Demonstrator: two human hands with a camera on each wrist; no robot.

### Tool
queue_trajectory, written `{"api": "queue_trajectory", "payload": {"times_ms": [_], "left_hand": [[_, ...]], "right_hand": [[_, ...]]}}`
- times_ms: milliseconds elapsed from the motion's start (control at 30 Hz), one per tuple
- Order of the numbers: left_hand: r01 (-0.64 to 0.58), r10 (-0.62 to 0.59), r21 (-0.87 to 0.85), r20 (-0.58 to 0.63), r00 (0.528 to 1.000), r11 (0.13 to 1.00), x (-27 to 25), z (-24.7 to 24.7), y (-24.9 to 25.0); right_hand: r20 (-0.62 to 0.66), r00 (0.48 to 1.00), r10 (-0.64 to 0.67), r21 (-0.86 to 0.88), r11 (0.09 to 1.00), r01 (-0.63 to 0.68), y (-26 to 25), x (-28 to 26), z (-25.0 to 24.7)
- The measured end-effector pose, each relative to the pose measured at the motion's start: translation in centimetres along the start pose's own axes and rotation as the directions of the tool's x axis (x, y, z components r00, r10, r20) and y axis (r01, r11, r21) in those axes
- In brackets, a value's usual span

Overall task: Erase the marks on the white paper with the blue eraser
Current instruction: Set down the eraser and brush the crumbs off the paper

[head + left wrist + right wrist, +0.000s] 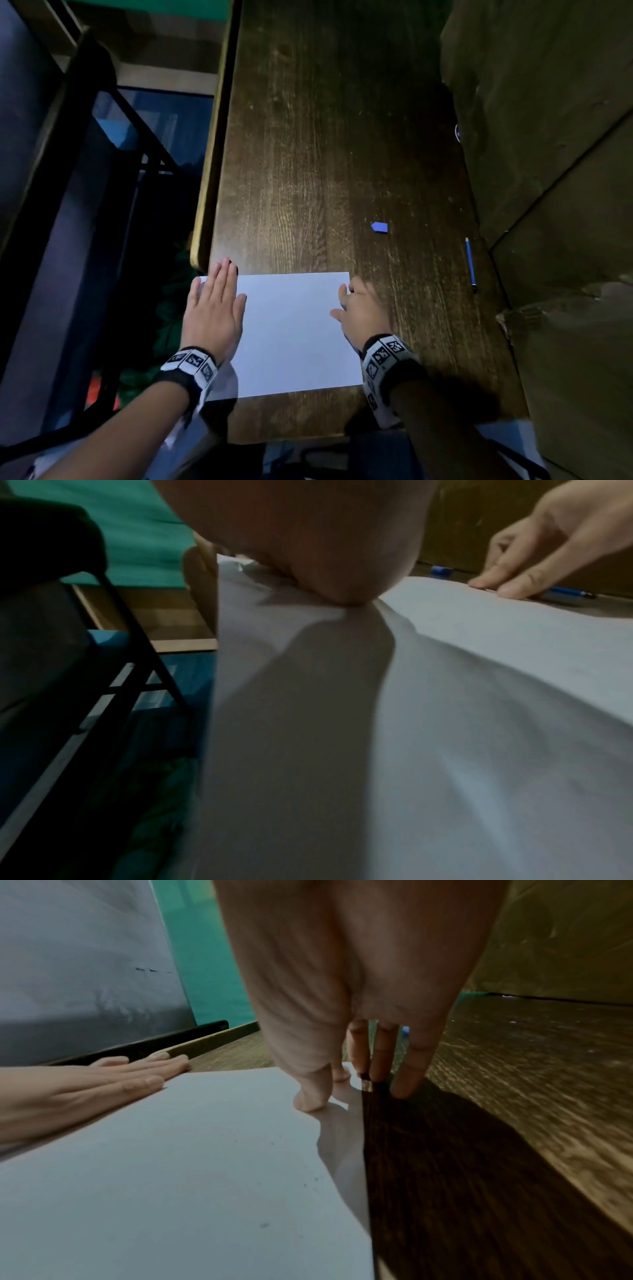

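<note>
A white paper lies near the front edge of a dark wooden table; no marks show on it from the head view. My left hand lies flat on the paper's left edge, fingers straight. My right hand touches the paper's right edge with straight fingertips, holding nothing. The blue eraser sits alone on the wood beyond the paper, to the right. In the left wrist view the paper bulges slightly under my palm. A few faint specks show on the paper in the right wrist view.
A blue pencil lies along the table's right side, close to a brown cardboard wall. The table's left edge drops off to a dark metal frame and the floor.
</note>
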State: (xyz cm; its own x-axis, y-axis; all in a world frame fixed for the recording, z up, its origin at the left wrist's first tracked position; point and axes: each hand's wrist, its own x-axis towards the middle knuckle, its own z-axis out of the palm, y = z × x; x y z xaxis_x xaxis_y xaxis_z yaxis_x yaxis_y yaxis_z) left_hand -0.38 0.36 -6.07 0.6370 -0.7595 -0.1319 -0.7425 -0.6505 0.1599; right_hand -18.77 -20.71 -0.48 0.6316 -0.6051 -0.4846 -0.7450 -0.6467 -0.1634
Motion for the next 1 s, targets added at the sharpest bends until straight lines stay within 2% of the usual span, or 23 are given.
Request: {"api": "queue_trajectory", "payload": {"times_ms": [67,133,200,233,300,400,467,533,600,633,667,733,767,800,867,967,1000], "left_hand": [[0.013,-0.013,-0.02,-0.006,1.0,1.0,0.6,-0.4,1.7],[-0.119,0.12,-0.063,0.026,0.992,0.991,1.3,0.1,4.9],[-0.285,0.287,-0.036,0.086,0.954,0.958,1.6,1.2,8.0],[-0.32,0.319,-0.013,0.111,0.941,0.947,1.9,1.5,8.7],[-0.275,0.271,0.029,0.11,0.956,0.961,2.5,1.4,8.0],[-0.08,0.077,0.041,0.065,0.995,0.996,2.7,0.7,3.9],[0.038,-0.039,0.05,0.015,0.999,0.998,2.1,-0.2,1.4],[0.078,-0.077,0.032,-0.008,0.997,0.996,1.4,-0.7,1.1],[-0.035,0.035,-0.032,0.009,0.999,0.999,0.2,-0.7,2.8],[-0.158,0.16,-0.058,0.029,0.987,0.986,-0.8,-0.5,3.8],[-0.307,0.31,-0.053,0.054,0.949,0.95,-2.1,0.0,4.6],[-0.545,0.539,0.008,0.136,0.831,0.838,-5.1,1.0,4.2],[-0.601,0.587,0.036,0.174,0.791,0.799,-6.5,1.4,3.2],[-0.623,0.604,0.055,0.193,0.773,0.78,-7.8,1.7,2.0],[-0.641,0.619,0.062,0.205,0.758,0.765,-9.6,1.6,-0.1],[-0.696,0.674,0.047,0.21,0.708,0.716,-10.3,1.3,-1.4],[-0.69,0.669,0.041,0.208,0.713,0.723,-9.8,1.2,-1.4]], "right_hand": [[-0.006,1.0,0.006,0.004,1.0,-0.006,-0.2,0.1,-0.1],[-0.012,1.0,0.004,-0.006,1.0,-0.004,-0.4,0.1,0.0],[-0.021,1.0,0.009,-0.023,1.0,-0.01,-0.4,0.1,0.1],[-0.028,1.0,0.013,-0.035,0.999,-0.014,-0.4,0.1,0.2],[-0.031,0.999,0.013,-0.048,0.999,-0.015,-0.3,0.2,0.4],[-0.029,1.0,0.005,-0.034,0.999,-0.006,-0.1,0.2,0.4],[-0.033,0.999,0.006,-0.036,0.999,-0.007,-0.1,0.1,0.3],[-0.04,0.999,0.01,-0.032,0.999,-0.011,-0.1,0.1,0.3],[-0.045,0.999,0.009,-0.023,1.0,-0.01,-0.2,0.0,0.3],[-0.048,0.999,0.008,-0.024,1.0,-0.009,-0.2,0.0,0.3],[-0.055,0.998,0.007,-0.023,1.0,-0.008,-0.2,-0.1,0.4],[-0.074,0.997,-0.003,0.002,1.0,0.003,0.1,-0.4,0.6],[-0.089,0.996,-0.017,0.023,1.0,0.019,0.2,-0.6,0.7],[-0.103,0.994,-0.036,0.048,0.998,0.041,0.5,-0.8,0.9],[-0.112,0.991,-0.074,0.097,0.992,0.085,1.3,-1.2,1.3],[-0.104,0.986,-0.128,0.131,0.981,0.141,2.6,-1.7,1.7],[-0.106,0.984,-0.141,0.141,0.978,0.156,2.8,-1.8,1.7]]}}
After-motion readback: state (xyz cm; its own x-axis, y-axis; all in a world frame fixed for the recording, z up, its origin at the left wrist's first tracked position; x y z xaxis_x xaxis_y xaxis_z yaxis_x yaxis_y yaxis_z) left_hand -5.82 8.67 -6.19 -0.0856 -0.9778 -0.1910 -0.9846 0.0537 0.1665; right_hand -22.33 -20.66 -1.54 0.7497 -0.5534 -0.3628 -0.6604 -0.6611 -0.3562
